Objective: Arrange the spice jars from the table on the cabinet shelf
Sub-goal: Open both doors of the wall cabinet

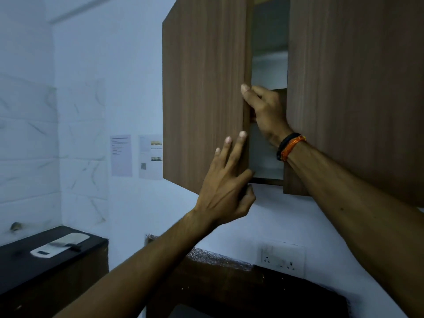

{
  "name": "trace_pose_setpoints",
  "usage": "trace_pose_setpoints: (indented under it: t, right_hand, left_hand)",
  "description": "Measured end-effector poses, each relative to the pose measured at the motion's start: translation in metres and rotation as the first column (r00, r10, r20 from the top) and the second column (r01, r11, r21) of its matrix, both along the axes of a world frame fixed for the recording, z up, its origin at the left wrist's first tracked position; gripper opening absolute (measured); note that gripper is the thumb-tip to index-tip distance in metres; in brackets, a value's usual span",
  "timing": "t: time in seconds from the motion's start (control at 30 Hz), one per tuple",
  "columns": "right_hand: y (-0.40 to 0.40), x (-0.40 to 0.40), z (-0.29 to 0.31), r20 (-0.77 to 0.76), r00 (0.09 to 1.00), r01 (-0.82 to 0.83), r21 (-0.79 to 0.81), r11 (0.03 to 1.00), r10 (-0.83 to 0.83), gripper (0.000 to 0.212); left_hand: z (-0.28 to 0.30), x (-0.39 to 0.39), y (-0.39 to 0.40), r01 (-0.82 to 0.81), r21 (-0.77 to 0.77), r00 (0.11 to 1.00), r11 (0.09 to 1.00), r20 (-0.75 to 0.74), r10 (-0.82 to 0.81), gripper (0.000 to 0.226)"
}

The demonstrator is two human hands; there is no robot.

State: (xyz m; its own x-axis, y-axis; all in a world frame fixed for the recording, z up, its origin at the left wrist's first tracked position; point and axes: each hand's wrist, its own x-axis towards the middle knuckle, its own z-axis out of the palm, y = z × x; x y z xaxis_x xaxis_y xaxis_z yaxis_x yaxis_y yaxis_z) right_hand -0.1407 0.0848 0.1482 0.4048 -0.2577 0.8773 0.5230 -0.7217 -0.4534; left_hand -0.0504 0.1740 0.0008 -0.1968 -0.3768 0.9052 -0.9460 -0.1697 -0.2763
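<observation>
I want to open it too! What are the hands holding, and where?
Both hold the left cupboard door by its free edge: right hand higher, left hand lower.

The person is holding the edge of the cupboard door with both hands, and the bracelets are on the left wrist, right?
Not quite. The head view shows both hands, left hand and right hand, on the left cabinet door, but the black and orange bracelets are on the right wrist, not the left.
</observation>
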Motion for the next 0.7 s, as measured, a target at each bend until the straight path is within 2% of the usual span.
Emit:
trace_pose_setpoints:
  t: [0.1, 0.2, 0.27, 0.37, 0.47, 0.7]
  right_hand:
    - [0.019, 0.008, -0.002, -0.036, 0.998, -0.046, -0.012, 0.999, 0.046, 0.063]
    - [0.042, 0.017, -0.006, -0.049, 0.993, -0.108, 0.009, 0.994, 0.109, 0.046]
    - [0.052, 0.023, -0.006, -0.066, 0.98, -0.189, -0.001, 0.982, 0.188, 0.042]
    - [0.064, 0.036, -0.004, -0.113, 0.95, -0.295, -0.007, 0.955, 0.292, 0.053]
    - [0.082, 0.05, 0.001, -0.174, 0.896, -0.418, -0.026, 0.908, 0.408, 0.054]
    - [0.146, 0.101, 0.008, -0.192, 0.904, -0.415, -0.186, 0.89, 0.382, 0.067]
  left_hand:
    - [-0.004, -0.003, 0.022, 0.05, -0.093, 0.988, 0.994, -0.141, -0.063, 0.066]
    - [0.003, -0.009, 0.044, 0.052, -0.156, 0.976, 0.986, -0.202, -0.083, 0.089]
    - [0.008, -0.01, 0.056, 0.047, -0.162, 0.976, 0.986, -0.205, -0.08, 0.092]
    - [0.014, -0.008, 0.076, 0.019, -0.157, 0.977, 0.987, -0.207, -0.052, 0.093]
    - [0.013, -0.005, 0.103, -0.01, -0.169, 0.981, 0.986, -0.194, -0.024, 0.09]
    - [0.0, 0.022, 0.178, -0.135, -0.217, 0.966, 0.967, -0.247, 0.08, 0.079]
